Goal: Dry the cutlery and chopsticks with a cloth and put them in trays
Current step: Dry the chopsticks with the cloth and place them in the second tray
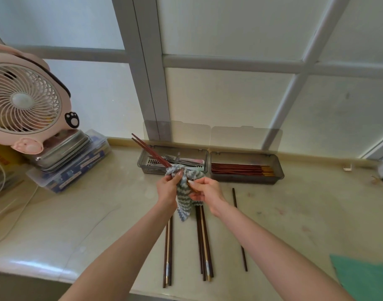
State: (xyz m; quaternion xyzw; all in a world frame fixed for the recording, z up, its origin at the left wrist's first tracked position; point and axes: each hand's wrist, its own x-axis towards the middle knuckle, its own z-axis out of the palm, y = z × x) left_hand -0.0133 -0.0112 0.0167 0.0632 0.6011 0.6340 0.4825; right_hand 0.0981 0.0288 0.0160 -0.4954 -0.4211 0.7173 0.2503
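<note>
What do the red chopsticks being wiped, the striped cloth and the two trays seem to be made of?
The red chopsticks look like lacquered wood, given their smooth, even reddish-brown colour, though plastic is possible. The striped cloth is soft fuzzy fabric, perhaps microfibre: it bunches and droops. The cutlery tray and chopstick tray are smoky translucent plastic; contents show through the walls.

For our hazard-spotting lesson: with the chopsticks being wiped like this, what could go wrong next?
1. The red chopsticks, pinched by the right hand, jut from the striped cloth in the left hand over the cutlery tray; a swing could knock its upright lid.
2. The loose chopsticks lie close to the counter edge; a careless brush might roll them off.
</note>
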